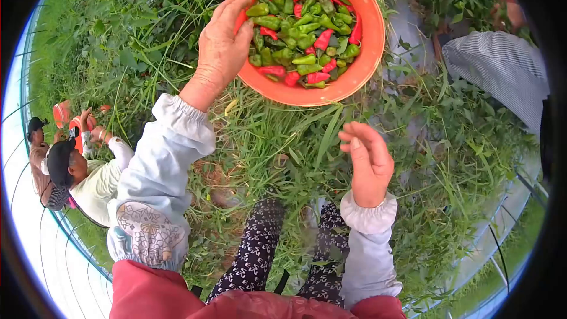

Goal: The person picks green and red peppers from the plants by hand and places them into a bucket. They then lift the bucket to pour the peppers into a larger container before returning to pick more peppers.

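Observation:
My left hand (220, 47) reaches over the left rim of an orange bucket (371, 53), its thumb apart from the fingers and nothing seen between them. Inside the bucket lie many green peppers (307, 41) mixed with red peppers (323, 39). Below the bucket, over the grass, my right hand (369, 162) is raised with its fingers loosely bent and the thumb apart. It appears to hold nothing and does not touch the bucket. Light sleeve covers reach both wrists.
Leafy plants (142, 47) and long grass (277, 142) surround the bucket. At the left, a person in a dark cap (62, 162) is near another orange bucket (75, 130), with a second person beyond. A striped cloth garment (496, 65) shows at the right.

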Available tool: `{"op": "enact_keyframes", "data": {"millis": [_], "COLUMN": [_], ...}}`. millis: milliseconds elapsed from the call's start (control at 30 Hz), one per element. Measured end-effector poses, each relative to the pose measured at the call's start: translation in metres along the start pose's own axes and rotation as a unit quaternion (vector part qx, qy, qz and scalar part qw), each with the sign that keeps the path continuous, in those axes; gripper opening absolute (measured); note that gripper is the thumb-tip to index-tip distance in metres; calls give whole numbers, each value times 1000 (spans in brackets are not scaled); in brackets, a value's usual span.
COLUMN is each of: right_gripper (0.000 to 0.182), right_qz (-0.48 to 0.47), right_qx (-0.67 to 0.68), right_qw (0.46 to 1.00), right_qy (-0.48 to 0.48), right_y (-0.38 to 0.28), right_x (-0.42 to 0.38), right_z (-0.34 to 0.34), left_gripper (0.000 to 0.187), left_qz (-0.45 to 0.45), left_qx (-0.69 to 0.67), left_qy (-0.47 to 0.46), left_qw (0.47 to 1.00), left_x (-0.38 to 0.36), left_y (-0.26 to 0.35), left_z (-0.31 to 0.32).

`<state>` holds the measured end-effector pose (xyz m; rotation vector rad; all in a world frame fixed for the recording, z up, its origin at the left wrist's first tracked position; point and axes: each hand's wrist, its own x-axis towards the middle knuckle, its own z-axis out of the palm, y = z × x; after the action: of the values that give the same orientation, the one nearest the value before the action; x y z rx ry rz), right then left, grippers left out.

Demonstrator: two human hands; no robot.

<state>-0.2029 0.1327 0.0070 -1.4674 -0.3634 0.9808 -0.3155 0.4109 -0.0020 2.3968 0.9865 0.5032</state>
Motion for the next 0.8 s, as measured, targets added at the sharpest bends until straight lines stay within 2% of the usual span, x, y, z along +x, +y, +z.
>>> {"op": "enact_keyframes", "data": {"millis": [67,100,133,167,233,267,300,333,400,433,500,600,700,800], "right_gripper": [28,32,37,44,52,50,48,48,39,39,30,27,25,23], "right_qz": [-97,-192,-215,-203,-180,-143,-100,-99,29,15,-70,-69,-85,-63], "right_qx": [-18,-91,-230,-293,-377,-345,-314,-319,-166,-173,-412,-401,-422,-441], "right_qw": [993,973,943,924,892,917,938,937,980,978,880,887,873,860], "right_qy": [70,85,107,134,171,138,105,97,105,113,224,217,231,247], "right_y": [-11,-7,-18,4,34,31,30,43,80,80,79,69,80,58], "right_x": [46,75,99,133,184,195,203,218,254,259,253,246,249,237], "right_z": [9,8,11,-3,-15,-12,-9,-22,-56,-54,-45,-34,-40,-16], "left_gripper": [45,52,61,65,59,54,53,51,46,46,49,51,55,55], "left_qz": [-23,-46,-70,-116,-165,-160,-177,-193,-198,-192,-174,-196,-206,-219], "left_qx": [69,107,106,51,84,102,90,74,38,22,-4,-16,-31,-57], "left_qy": [104,139,168,191,229,256,214,169,160,142,137,103,91,70], "left_qw": [992,983,978,973,956,948,957,964,966,971,975,975,974,971], "left_x": [-4,-4,-5,-2,5,8,8,8,9,10,11,15,18,22], "left_y": [-12,-17,-26,-24,-22,-25,-34,-41,-49,-53,-61,-61,-60,-56], "left_z": [0,9,21,31,43,45,41,35,24,22,26,21,20,17]}}
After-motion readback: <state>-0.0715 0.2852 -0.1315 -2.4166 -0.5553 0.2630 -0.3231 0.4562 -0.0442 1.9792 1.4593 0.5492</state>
